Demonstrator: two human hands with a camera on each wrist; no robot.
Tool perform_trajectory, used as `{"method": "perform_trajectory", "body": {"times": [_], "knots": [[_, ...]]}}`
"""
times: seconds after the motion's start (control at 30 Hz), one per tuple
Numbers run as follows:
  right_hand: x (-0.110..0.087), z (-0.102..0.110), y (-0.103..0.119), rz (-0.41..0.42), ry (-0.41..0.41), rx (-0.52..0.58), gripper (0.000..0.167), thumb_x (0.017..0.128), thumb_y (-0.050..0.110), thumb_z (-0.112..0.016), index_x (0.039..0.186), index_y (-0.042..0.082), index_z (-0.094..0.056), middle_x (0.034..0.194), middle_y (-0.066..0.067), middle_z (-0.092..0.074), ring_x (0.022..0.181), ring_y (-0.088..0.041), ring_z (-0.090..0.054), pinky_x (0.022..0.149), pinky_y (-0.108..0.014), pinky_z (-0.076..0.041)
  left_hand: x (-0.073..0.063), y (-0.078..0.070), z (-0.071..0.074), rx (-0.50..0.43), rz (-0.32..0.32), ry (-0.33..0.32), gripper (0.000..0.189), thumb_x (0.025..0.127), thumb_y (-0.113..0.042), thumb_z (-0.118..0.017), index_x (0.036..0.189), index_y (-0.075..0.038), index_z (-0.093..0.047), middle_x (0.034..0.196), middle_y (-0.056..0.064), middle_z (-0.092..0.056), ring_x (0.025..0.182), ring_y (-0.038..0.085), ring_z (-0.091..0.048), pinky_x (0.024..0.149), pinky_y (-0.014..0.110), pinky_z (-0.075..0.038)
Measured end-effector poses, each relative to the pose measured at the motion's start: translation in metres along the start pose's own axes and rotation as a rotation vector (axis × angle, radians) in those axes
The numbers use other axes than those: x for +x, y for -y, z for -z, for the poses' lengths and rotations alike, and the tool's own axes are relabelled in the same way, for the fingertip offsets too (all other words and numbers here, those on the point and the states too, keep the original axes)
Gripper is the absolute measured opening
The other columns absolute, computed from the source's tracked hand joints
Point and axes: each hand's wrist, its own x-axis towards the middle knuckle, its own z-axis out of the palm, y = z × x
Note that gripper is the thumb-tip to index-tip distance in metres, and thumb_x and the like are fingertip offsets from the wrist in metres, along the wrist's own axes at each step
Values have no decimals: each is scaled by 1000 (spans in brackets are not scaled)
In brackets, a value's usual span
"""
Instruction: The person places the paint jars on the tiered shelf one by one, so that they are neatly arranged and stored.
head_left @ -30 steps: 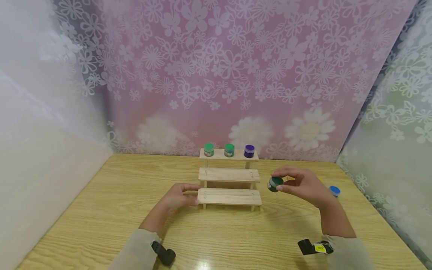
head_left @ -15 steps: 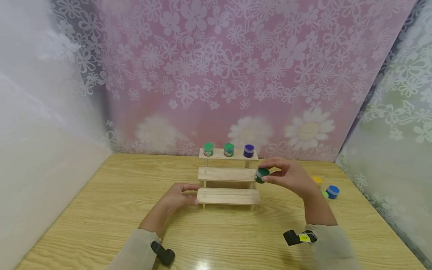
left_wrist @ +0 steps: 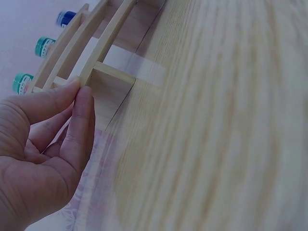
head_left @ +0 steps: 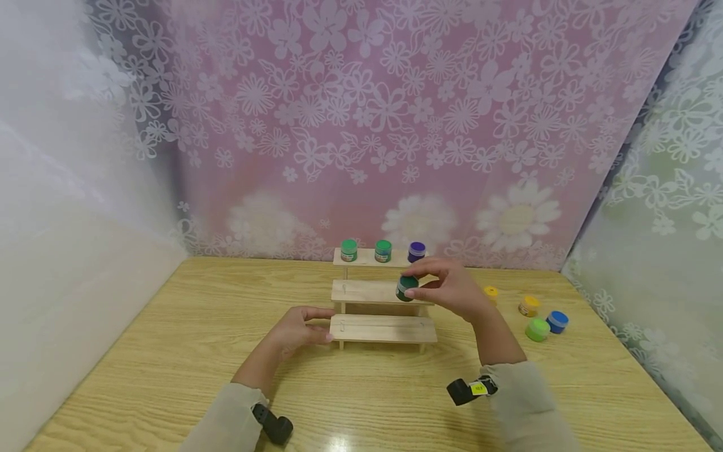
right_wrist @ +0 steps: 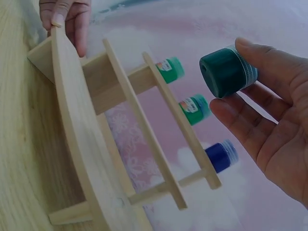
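Note:
A three-tier wooden stand (head_left: 384, 328) stands mid-table. My left hand (head_left: 302, 329) grips the left end of its lowest board; the left wrist view shows thumb and fingers (left_wrist: 83, 113) pinching that corner. Between thumb and fingers, my right hand (head_left: 452, 290) holds a dark green paint jar (head_left: 405, 289) by its lid end. In the head view the jar overlaps the right part of the middle board; the right wrist view shows it (right_wrist: 224, 72) held off the boards. On the top board stand two green paint jars (head_left: 349, 250) and a purple one (head_left: 417, 252).
Right of the stand, on the wooden table (head_left: 361, 395), are a light green jar (head_left: 538, 329), a blue jar (head_left: 557, 322), a yellow jar (head_left: 529, 306) and another yellow jar (head_left: 491, 294) partly behind my right hand. A floral curtain (head_left: 361, 125) hangs behind the table.
My right hand has carried the dark green jar leftward and slightly up, from beside the stand to over the middle board. The jars at right have come into view. My left hand stays put.

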Motion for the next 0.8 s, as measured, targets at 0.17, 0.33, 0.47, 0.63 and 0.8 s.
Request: {"method": "perform_trajectory", "body": {"times": [0.17,0.33,0.47,0.63,0.8], "knots": [[9,-15,-1,-35,10,-21,32,82,10,-80,113,5,-72,111,-12,-63,99,-26,-62,76,-34,-58,0,0,0,3,4,-6,55,83,8,-71,136,3,-55,139,25,-49,108,32,-64,83,39,-56],[17,-27,-3,-67,-4,-51,33,82,16,-81,113,8,-73,112,-7,-65,101,-25,-62,77,-33,-57,0,0,0,5,14,-15,55,83,8,-71,136,3,-55,138,25,-51,108,32,-64,83,39,-56],[25,-37,-5,-82,-13,-50,35,83,17,-80,115,6,-72,113,-7,-65,102,-24,-61,78,-33,-57,1,0,0,4,18,-17,54,84,8,-71,135,2,-56,138,24,-51,108,32,-64,83,39,-56],[34,-50,-8,-105,-21,-48,37,83,20,-80,117,7,-72,113,-8,-65,103,-25,-60,80,-36,-56,2,1,1,3,16,-5,54,84,6,-71,135,2,-56,137,23,-52,109,32,-64,84,39,-55],[43,-63,-13,-116,-45,-56,34,83,21,-80,115,11,-73,112,-5,-65,101,-22,-61,80,-36,-55,2,-1,1,6,18,-1,54,84,6,-71,135,2,-55,135,23,-54,108,32,-64,84,39,-56]]}}
